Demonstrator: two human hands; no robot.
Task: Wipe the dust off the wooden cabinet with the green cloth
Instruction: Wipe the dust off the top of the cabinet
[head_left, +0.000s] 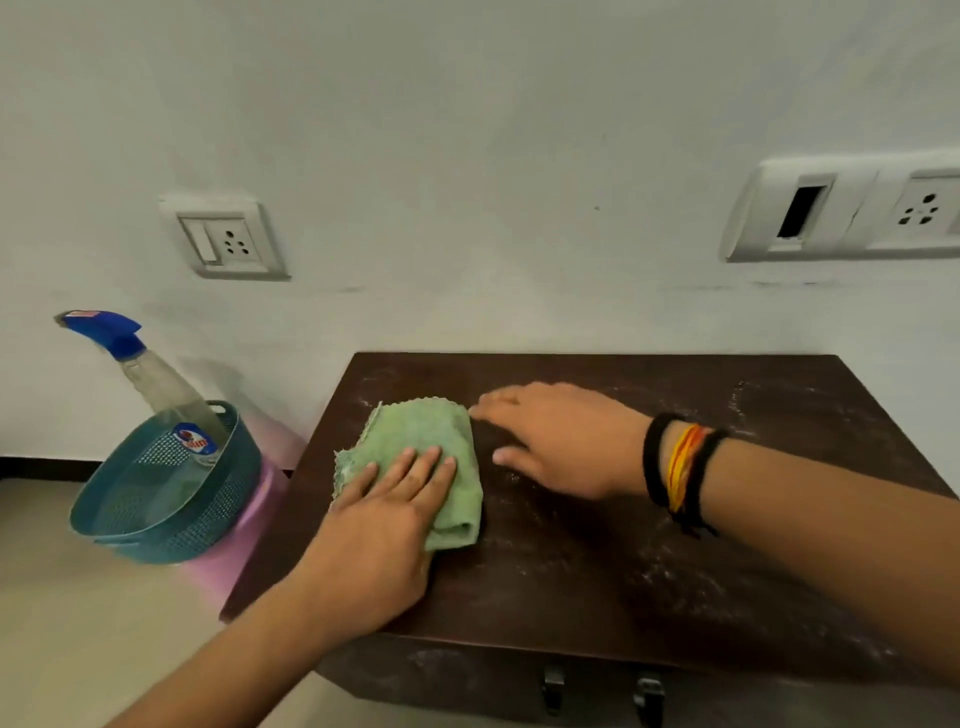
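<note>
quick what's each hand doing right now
Left hand: open, fingers flat, pressing the folded green cloth.
Right hand: open, holding nothing, flat on the dark wooden cabinet top.

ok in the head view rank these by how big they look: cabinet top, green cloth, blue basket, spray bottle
1. Cabinet top, clearly largest.
2. Blue basket.
3. Green cloth, partly under the left hand; near the basket's size, so that order is unsure.
4. Spray bottle, smallest, its base hidden in the basket.
</note>
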